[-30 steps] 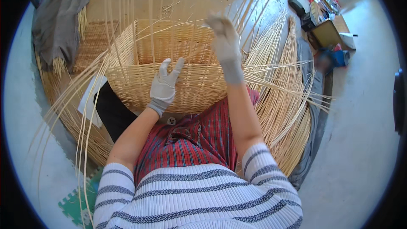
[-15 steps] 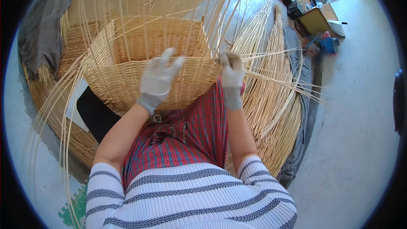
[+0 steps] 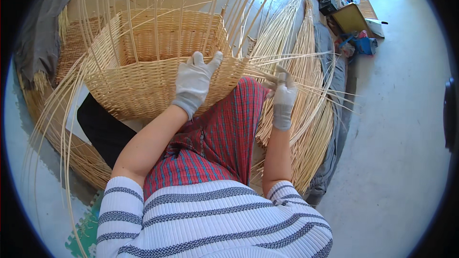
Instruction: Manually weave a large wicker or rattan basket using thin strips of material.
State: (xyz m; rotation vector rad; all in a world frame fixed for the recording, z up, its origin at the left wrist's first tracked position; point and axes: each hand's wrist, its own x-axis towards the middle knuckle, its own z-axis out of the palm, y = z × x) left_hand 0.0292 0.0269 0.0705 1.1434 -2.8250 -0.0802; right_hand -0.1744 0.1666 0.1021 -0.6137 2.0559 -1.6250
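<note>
Mid-weave, the left hand [image 3: 193, 83] presses flat and open on the basket [image 3: 143, 62] rim while the right hand [image 3: 284, 98] grips a cane strand [image 3: 315, 86], likely threaded between the uprights next.

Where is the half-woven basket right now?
In the head view the basket sits left of centre on the person's lap, the gloved left hand pressed on its near wall, loose cane bundles to its right.
</note>
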